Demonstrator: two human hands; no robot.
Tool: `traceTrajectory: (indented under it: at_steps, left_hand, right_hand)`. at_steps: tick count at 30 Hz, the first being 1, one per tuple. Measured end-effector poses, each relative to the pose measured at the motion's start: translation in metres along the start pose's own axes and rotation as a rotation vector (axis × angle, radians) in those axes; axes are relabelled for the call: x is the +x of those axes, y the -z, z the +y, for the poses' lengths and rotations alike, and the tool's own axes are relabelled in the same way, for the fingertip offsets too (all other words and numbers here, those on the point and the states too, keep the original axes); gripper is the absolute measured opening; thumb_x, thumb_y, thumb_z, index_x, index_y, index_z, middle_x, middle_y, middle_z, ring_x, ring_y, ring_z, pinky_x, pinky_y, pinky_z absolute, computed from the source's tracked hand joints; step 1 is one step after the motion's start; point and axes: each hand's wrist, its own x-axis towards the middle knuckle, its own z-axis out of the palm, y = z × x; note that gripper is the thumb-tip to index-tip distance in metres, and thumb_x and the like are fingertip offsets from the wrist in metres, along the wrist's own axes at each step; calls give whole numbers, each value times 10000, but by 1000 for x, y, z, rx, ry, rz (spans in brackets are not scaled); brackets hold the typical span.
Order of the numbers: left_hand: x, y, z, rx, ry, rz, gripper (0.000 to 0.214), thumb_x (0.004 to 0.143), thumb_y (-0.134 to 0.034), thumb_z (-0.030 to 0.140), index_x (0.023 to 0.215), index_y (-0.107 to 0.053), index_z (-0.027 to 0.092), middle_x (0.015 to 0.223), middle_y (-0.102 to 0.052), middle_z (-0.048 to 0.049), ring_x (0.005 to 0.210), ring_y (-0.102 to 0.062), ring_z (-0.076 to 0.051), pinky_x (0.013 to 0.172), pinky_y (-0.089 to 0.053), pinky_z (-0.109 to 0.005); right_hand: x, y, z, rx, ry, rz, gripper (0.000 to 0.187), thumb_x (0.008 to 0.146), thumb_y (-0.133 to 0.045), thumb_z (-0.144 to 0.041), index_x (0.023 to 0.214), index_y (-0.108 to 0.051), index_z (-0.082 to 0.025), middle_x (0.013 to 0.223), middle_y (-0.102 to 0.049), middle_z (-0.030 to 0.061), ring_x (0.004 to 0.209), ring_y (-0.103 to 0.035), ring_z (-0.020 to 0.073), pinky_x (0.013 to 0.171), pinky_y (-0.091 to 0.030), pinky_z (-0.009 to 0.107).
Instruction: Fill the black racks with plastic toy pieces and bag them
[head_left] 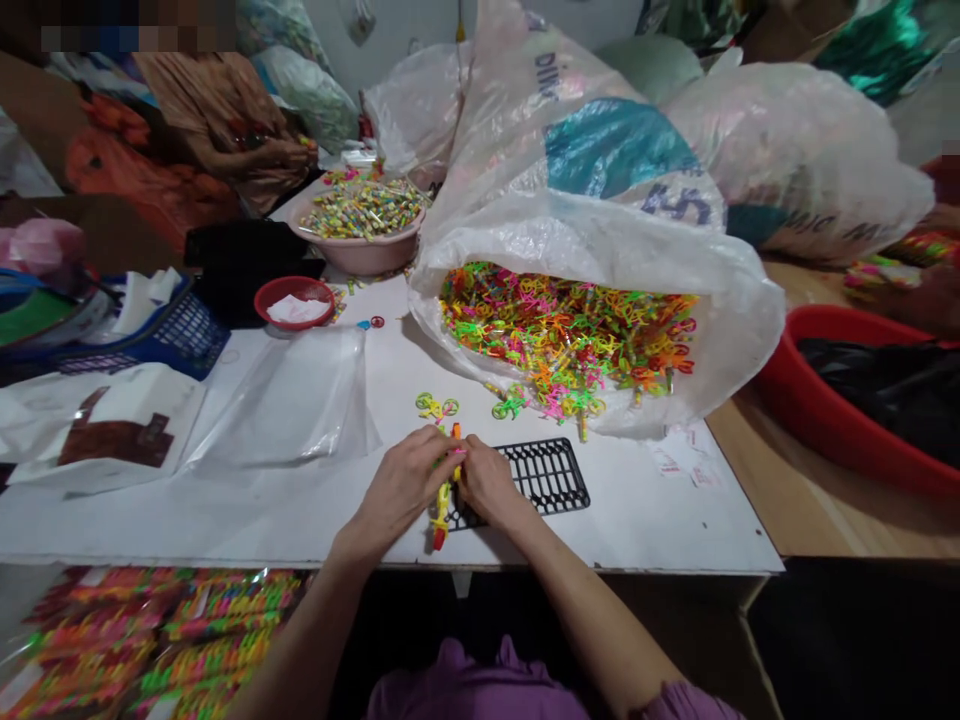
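My left hand (409,478) and my right hand (486,482) meet over the white table (247,510), fingers pinched together round a small stack of bright plastic toy pieces (442,508), yellow, orange and red. Under my right hand lies a black plastic grid (547,472). Just beyond my fingers lie loose yellow-green toy pieces (436,406). A big clear plastic sack (600,240) lies open behind them, spilling a heap of multicoloured toy pieces (570,335).
A clear empty bag (292,395) lies left of my hands. A pink basin of wrapped sweets (364,215), a small red bowl (294,300) and a blue basket (180,335) stand farther back left. A red tub (817,400) sits right. Packed bags of toys (150,640) lie below the table edge. Another person sits at back left.
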Motion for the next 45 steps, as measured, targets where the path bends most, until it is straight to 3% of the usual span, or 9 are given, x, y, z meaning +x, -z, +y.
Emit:
traceTrajectory:
  at_steps: [10,17,24,29,34,36,38,42,45]
  left_hand:
    - [-6,-10,11,50,-28,-5,173,899,-411,229,902,-580,194,833,-609,-24,811,-569,-149,740,-460,-274]
    - [-7,-22,8,88,-27,85,187,897,-413,244,927,-586,180,804,-607,-30,787,-580,-149,725,-470,-269]
    - [-13,-29,2,137,-83,133,201,904,-417,267,886,-600,183,822,-629,-31,790,-590,-152,730,-478,-269]
    - [-20,-22,-2,177,-136,69,198,911,-406,245,894,-592,179,821,-629,-30,794,-586,-157,737,-479,-281]
    - [-21,-4,-4,163,-171,-74,188,911,-411,268,858,-571,186,794,-613,-15,765,-583,-141,698,-472,-253]
    - [-22,-3,-2,193,-178,-67,198,913,-399,259,845,-570,184,774,-606,-18,754,-580,-141,687,-471,-251]
    - [-27,-5,0,218,-200,-18,196,914,-392,239,873,-574,181,778,-614,-20,761,-582,-143,699,-474,-254]
    - [-40,-13,0,218,-218,80,182,909,-413,234,984,-571,186,858,-648,-22,816,-591,-142,760,-475,-255]
    - [-44,-16,0,204,-193,115,185,910,-417,239,1001,-570,192,884,-656,-23,836,-591,-141,782,-476,-254]
  right_hand:
    - [4,7,21,142,186,-113,205,764,-460,-130,957,-522,-162,932,-494,48,769,-512,139,680,-417,228]
    - [10,8,28,93,281,-197,198,754,-458,-122,938,-527,-142,848,-537,51,757,-514,158,691,-417,244]
    - [-1,7,19,134,205,-140,187,745,-486,-94,919,-539,-134,906,-557,68,849,-518,162,756,-417,255]
    - [8,37,40,335,163,-238,159,827,-512,-197,965,-583,-164,856,-618,13,753,-562,120,682,-425,215]
    - [58,72,54,-104,-131,51,249,846,-465,-184,1053,-584,-115,1023,-616,129,917,-581,223,759,-434,301]
    - [67,70,49,-247,-212,57,260,841,-410,-108,1027,-590,-89,1019,-605,159,918,-583,247,741,-444,319]
    - [61,61,43,-294,-177,24,269,839,-378,-66,990,-598,-94,994,-601,152,909,-580,242,728,-450,315]
    - [18,43,42,-317,87,-21,231,864,-385,-86,960,-587,-142,1003,-577,109,954,-544,213,774,-438,295]
    - [1,45,49,-290,34,-33,272,880,-353,-84,1032,-561,-169,1035,-563,91,921,-546,184,758,-437,273]
